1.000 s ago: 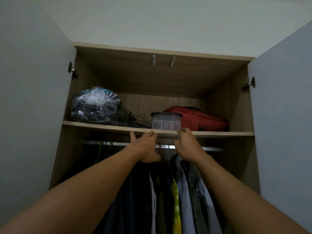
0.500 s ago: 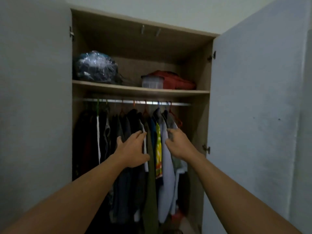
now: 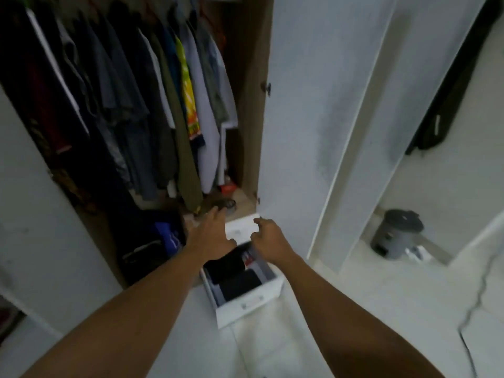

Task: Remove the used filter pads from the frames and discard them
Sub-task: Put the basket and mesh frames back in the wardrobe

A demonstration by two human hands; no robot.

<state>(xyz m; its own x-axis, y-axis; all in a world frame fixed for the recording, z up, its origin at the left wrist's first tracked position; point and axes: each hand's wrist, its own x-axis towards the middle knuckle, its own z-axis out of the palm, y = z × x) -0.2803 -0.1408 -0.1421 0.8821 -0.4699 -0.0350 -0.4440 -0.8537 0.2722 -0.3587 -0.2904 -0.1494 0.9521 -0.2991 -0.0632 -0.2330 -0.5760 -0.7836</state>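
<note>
Two bare hands reached down toward the middle of the frame, in front of an open wardrobe. Left hand (image 3: 211,237) was stretched flat, palm down, its fingers extended and close together, holding nothing, above the wardrobe floor and the back of an open white drawer (image 3: 246,302). Right hand (image 3: 268,241) hung just beside it to the right, over the drawer's back edge, fingers loosely curled with the forefinger pointing forward, also empty. Dark folded clothes (image 3: 234,276) filled the drawer, which stuck out low in the centre. Hanging shirts and jackets (image 3: 152,105) crowded the upper left of the frame, one of them yellow (image 3: 188,96). A white wardrobe door (image 3: 308,118) stood open to the right of them. Farther right, on the pale floor, sat a small grey bin (image 3: 395,233). No filter pads or frames could be made out anywhere; the picture was somewhat blurred.
</note>
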